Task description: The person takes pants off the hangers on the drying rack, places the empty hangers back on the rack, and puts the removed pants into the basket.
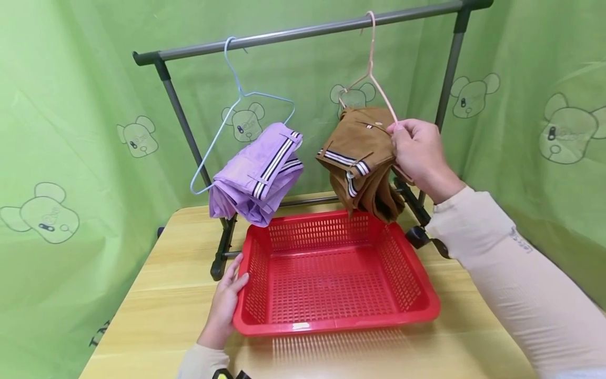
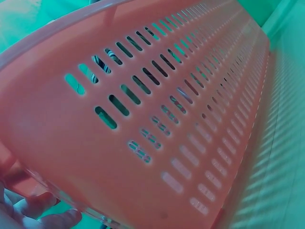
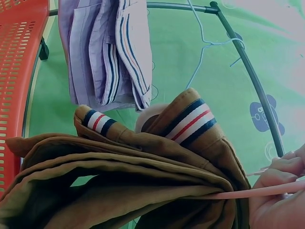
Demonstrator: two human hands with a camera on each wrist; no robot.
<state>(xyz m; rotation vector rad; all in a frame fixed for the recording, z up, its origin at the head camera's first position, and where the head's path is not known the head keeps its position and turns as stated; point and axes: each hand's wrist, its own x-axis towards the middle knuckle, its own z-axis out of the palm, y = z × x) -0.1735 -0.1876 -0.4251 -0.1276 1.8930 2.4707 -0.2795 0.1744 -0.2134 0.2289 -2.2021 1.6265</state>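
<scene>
My right hand (image 1: 418,152) pinches the lower right part of a pink hanger (image 1: 384,97), which hooks over the rail. Folded brown trousers (image 1: 357,139) with a striped waistband drape over that hanger, beside my fingers. In the right wrist view, the pink hanger bar (image 3: 257,192) runs from the brown cloth (image 3: 143,176) into the hand. My left hand (image 1: 224,297) holds the left rim of a red perforated basket (image 1: 336,327); its fingertips (image 2: 69,217) show below the rim at the left wrist view's lower left.
Lilac trousers (image 1: 258,160) hang folded on a light blue hanger (image 1: 213,145), left of the brown pair. A grey metal rail (image 1: 303,34) on dark-footed stands spans the back of the wooden table (image 1: 161,295). Green curtains (image 1: 57,131) with bear outlines surround it.
</scene>
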